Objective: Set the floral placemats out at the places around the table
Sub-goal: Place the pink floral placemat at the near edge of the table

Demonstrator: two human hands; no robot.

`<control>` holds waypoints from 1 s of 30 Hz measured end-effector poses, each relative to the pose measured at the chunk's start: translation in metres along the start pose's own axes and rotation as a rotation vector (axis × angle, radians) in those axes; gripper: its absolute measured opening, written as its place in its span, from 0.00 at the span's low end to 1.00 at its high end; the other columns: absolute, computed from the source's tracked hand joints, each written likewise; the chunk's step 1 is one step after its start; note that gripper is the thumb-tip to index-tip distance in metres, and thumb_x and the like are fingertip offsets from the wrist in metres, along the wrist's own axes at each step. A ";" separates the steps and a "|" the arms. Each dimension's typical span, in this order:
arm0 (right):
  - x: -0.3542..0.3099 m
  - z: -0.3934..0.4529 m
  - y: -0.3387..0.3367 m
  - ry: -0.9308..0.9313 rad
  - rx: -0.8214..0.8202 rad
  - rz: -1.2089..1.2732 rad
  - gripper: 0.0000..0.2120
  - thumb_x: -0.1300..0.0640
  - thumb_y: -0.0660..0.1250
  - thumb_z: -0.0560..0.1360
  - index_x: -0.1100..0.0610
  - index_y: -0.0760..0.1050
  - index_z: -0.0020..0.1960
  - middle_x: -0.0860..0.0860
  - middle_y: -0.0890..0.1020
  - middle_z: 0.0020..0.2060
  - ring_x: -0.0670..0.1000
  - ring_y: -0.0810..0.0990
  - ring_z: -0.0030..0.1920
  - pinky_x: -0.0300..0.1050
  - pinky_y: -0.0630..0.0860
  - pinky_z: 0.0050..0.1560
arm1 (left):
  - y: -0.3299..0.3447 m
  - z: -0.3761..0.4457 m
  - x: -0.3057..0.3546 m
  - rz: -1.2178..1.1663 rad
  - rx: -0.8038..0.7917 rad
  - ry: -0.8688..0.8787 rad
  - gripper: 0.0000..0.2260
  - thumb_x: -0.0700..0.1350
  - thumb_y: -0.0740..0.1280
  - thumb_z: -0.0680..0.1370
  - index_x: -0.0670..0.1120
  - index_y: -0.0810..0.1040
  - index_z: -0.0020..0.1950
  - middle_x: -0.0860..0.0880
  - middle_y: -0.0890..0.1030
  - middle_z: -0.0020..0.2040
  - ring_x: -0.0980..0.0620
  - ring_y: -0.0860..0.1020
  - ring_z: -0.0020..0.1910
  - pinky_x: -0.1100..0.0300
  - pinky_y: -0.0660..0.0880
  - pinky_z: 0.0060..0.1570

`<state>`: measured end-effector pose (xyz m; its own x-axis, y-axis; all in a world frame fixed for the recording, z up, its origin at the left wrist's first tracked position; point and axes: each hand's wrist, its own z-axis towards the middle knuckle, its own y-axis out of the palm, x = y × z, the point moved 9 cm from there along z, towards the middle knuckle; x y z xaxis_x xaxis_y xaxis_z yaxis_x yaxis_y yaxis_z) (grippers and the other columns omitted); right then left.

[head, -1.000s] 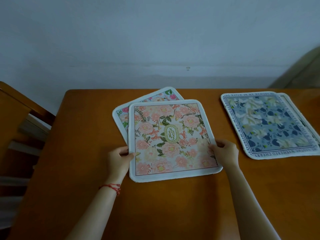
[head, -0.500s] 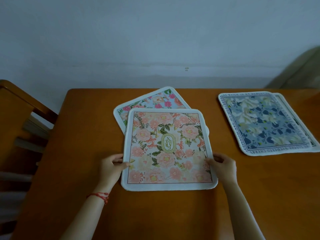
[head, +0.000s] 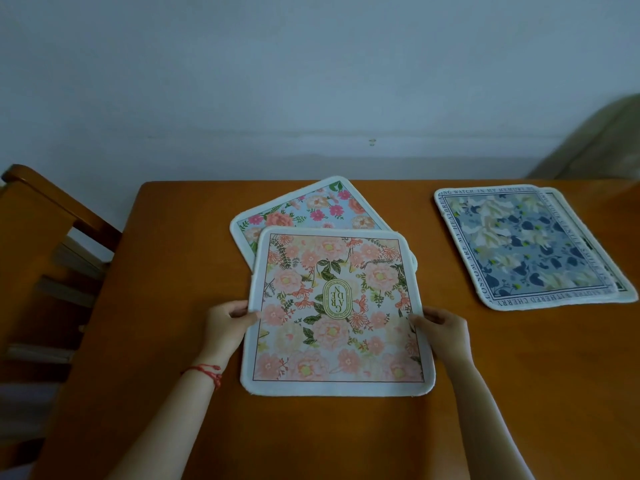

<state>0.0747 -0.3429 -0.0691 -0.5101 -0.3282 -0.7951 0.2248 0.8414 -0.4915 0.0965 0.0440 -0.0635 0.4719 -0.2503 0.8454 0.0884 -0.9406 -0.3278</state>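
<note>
A peach floral placemat [head: 337, 313] with a white border and a gold oval emblem lies in front of me. My left hand [head: 227, 325] grips its left edge and my right hand [head: 441, 332] grips its right edge. Its far end overlaps a second mat with pink flowers on pale blue [head: 304, 211], which lies at an angle behind it. At the right rests a blue-and-white floral placemat [head: 526, 244] with lettering round its border, stacked on another mat whose edge [head: 588, 244] shows on its right side.
The orange wooden table [head: 166, 306] stands against a pale wall. A wooden chair [head: 45, 237] stands at the table's left end. A drab cloth-covered shape [head: 602, 143] sits at the far right behind the table.
Both hands have drawn the peach mat toward me along the table, uncovering more of the pink-on-blue mat behind it. The blue mats on the right have not moved.
</note>
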 end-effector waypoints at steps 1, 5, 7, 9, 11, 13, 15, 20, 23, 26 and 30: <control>-0.001 0.003 0.001 0.003 0.000 -0.006 0.11 0.59 0.70 0.70 0.58 0.79 0.52 0.47 0.81 0.38 0.50 0.81 0.39 0.46 0.79 0.37 | 0.001 0.003 0.001 -0.005 0.002 -0.009 0.09 0.33 0.68 0.72 0.36 0.80 0.52 0.46 0.81 0.40 0.49 0.79 0.39 0.62 0.73 0.36; -0.004 0.008 0.003 0.002 0.004 -0.023 0.09 0.58 0.71 0.70 0.57 0.80 0.51 0.47 0.81 0.36 0.48 0.81 0.36 0.40 0.74 0.31 | 0.002 0.008 0.000 -0.012 0.012 -0.036 0.09 0.32 0.68 0.72 0.35 0.79 0.52 0.44 0.80 0.41 0.47 0.79 0.40 0.61 0.72 0.35; -0.004 0.007 0.002 -0.002 0.011 -0.019 0.08 0.58 0.71 0.70 0.57 0.80 0.49 0.47 0.81 0.36 0.48 0.81 0.36 0.39 0.74 0.31 | 0.002 0.008 0.000 -0.028 0.011 -0.042 0.09 0.32 0.68 0.72 0.35 0.79 0.51 0.47 0.79 0.38 0.51 0.78 0.37 0.62 0.72 0.33; -0.002 0.005 0.001 -0.001 0.016 -0.003 0.08 0.59 0.71 0.70 0.58 0.80 0.49 0.48 0.82 0.36 0.49 0.81 0.37 0.41 0.76 0.33 | 0.002 0.006 0.000 -0.039 0.011 -0.044 0.08 0.32 0.69 0.71 0.35 0.79 0.50 0.48 0.79 0.38 0.52 0.78 0.37 0.62 0.71 0.33; 0.000 0.002 0.000 0.006 0.018 0.019 0.07 0.59 0.71 0.70 0.58 0.80 0.48 0.50 0.82 0.37 0.51 0.82 0.38 0.46 0.79 0.37 | -0.001 0.002 0.000 -0.053 0.017 -0.046 0.08 0.32 0.69 0.71 0.36 0.79 0.50 0.48 0.79 0.38 0.53 0.77 0.37 0.62 0.71 0.33; -0.001 -0.004 -0.001 0.005 0.019 0.039 0.07 0.59 0.72 0.69 0.58 0.80 0.47 0.51 0.83 0.38 0.52 0.82 0.38 0.48 0.80 0.39 | -0.004 -0.003 0.001 -0.057 0.019 -0.041 0.08 0.33 0.69 0.71 0.36 0.79 0.49 0.48 0.79 0.38 0.52 0.77 0.37 0.62 0.71 0.33; -0.004 -0.012 -0.004 -0.011 0.019 0.050 0.06 0.60 0.72 0.69 0.58 0.80 0.46 0.50 0.83 0.38 0.52 0.82 0.38 0.47 0.80 0.38 | -0.006 -0.009 0.003 -0.053 0.014 -0.029 0.07 0.32 0.69 0.71 0.36 0.79 0.49 0.48 0.79 0.38 0.52 0.78 0.37 0.62 0.72 0.33; -0.010 -0.041 -0.012 -0.031 0.020 0.067 0.04 0.59 0.72 0.69 0.57 0.80 0.44 0.51 0.84 0.37 0.53 0.83 0.37 0.48 0.80 0.37 | -0.017 -0.034 0.008 -0.042 0.012 0.013 0.06 0.32 0.69 0.71 0.37 0.79 0.47 0.49 0.79 0.38 0.50 0.78 0.38 0.62 0.72 0.34; -0.010 -0.059 -0.016 -0.036 0.013 0.068 0.05 0.59 0.72 0.69 0.58 0.80 0.45 0.52 0.84 0.37 0.53 0.83 0.36 0.48 0.80 0.35 | -0.025 -0.049 0.007 -0.048 0.010 0.023 0.05 0.32 0.69 0.71 0.39 0.79 0.45 0.48 0.79 0.39 0.49 0.78 0.39 0.62 0.72 0.34; -0.012 -0.083 -0.021 -0.052 0.011 0.084 0.05 0.60 0.72 0.69 0.58 0.80 0.44 0.52 0.83 0.37 0.52 0.83 0.36 0.43 0.78 0.32 | -0.035 -0.068 0.007 -0.046 0.007 0.049 0.07 0.32 0.69 0.71 0.44 0.78 0.40 0.48 0.79 0.38 0.50 0.78 0.38 0.61 0.72 0.34; -0.011 -0.115 -0.026 -0.073 0.010 0.090 0.03 0.61 0.71 0.70 0.58 0.79 0.44 0.51 0.83 0.36 0.50 0.82 0.35 0.40 0.76 0.31 | -0.049 -0.091 0.000 -0.031 0.018 0.066 0.06 0.32 0.69 0.71 0.42 0.78 0.43 0.48 0.80 0.39 0.47 0.79 0.40 0.61 0.72 0.35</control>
<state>-0.0212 -0.3119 -0.0067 -0.4259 -0.2821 -0.8597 0.2757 0.8645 -0.4203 0.0122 0.0694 -0.0092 0.4100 -0.2363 0.8809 0.1183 -0.9439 -0.3083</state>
